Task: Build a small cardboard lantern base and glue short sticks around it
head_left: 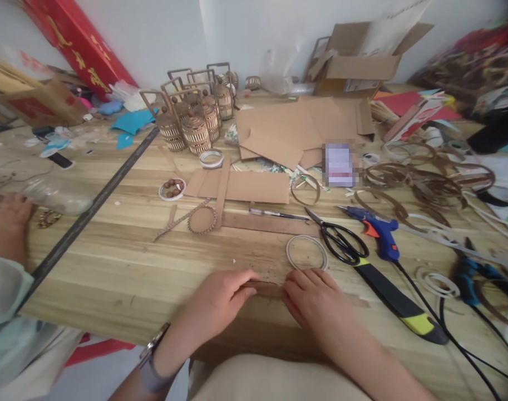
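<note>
Near the table's front edge, my left hand [221, 303] pinches one end of a thin brown strip [267, 282]. The strip runs across to my right hand [314, 301], whose fingers are closed around its other end. Just beyond my right hand lies a pale ring [307, 253]. A braided ring [202, 220], a flat brown strip [270, 223] and a pen [279, 214] rest farther back. Black-handled scissors [341, 240], a blue glue gun [373, 225] and a black and yellow-green tool [398, 301] lie to the right.
Small woven baskets [196, 133] with tall handles stand at the back, beside cardboard sheets [279, 131]. Coiled strips [433, 181] and pliers [470, 278] are at the right. Another person's hand [7, 223] rests at the left, near a clear plastic container [59, 195].
</note>
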A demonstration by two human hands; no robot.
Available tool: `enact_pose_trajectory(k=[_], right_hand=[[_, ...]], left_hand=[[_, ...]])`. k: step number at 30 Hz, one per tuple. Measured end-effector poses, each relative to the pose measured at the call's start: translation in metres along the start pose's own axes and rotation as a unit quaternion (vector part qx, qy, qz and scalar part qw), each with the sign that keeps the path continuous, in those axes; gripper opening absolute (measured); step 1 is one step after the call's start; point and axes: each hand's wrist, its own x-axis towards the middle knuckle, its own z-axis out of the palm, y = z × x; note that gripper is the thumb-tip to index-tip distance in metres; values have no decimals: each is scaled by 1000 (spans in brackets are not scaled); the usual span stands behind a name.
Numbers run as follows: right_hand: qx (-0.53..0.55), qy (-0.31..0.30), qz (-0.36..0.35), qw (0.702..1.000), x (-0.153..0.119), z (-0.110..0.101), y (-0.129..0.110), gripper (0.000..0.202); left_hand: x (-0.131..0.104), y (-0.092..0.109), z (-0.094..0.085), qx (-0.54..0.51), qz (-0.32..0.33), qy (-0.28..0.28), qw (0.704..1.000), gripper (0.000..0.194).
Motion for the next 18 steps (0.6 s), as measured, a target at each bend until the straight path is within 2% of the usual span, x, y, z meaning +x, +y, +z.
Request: enact_pose_trajectory(k=[8, 18], right_hand=[[5, -12, 5, 1000, 1, -1, -1, 17], [9, -20, 7, 1000, 1, -3, -1, 18]], left_hand=[[-2, -2, 6, 40, 10, 4, 999, 22], [-1, -6, 11, 26, 22, 6, 999, 23]])
